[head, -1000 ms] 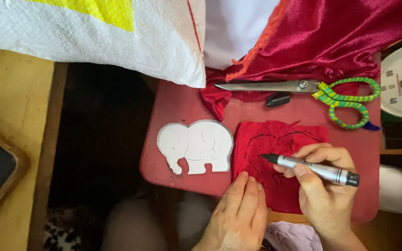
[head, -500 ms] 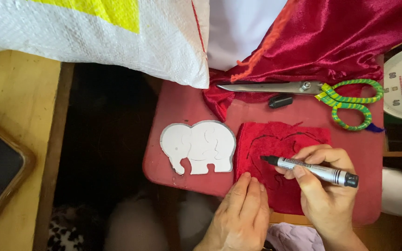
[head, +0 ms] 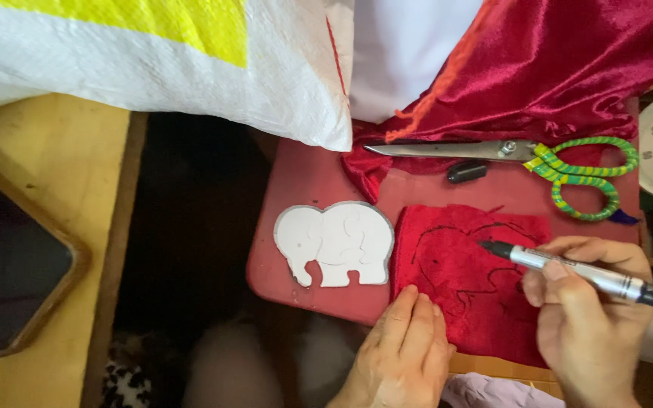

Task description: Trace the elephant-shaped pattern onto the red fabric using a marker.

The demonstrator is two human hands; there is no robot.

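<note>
The right hand (head: pixel 595 332) grips a marker (head: pixel 568 268), tip on the red fabric (head: pixel 470 283); the left hand (head: pixel 406 355), fingers flat and grasping nothing, pins its near edge steady beside the elephant template (head: pixel 335 243).

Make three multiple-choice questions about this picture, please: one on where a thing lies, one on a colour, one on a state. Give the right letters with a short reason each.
1. Where does the white elephant template lie?
A. left of the red cloth piece
B. on top of the scissors
C. inside the white bag

2. What colour are the handles of the scissors?
A. plain black
B. green with yellow stripes
C. blue

3. In what state is the marker?
A. capped, lying on the tray
B. uncapped, held in the right hand, tip over the cloth
C. held in the left hand

Key:
1 A, the template sits on the red tray just beside the cloth's left edge.
2 B, the wrapped loops show green and yellow.
3 B, its black tip is bare over the cloth, while the left hand presses flat on the cloth's lower edge.
</note>
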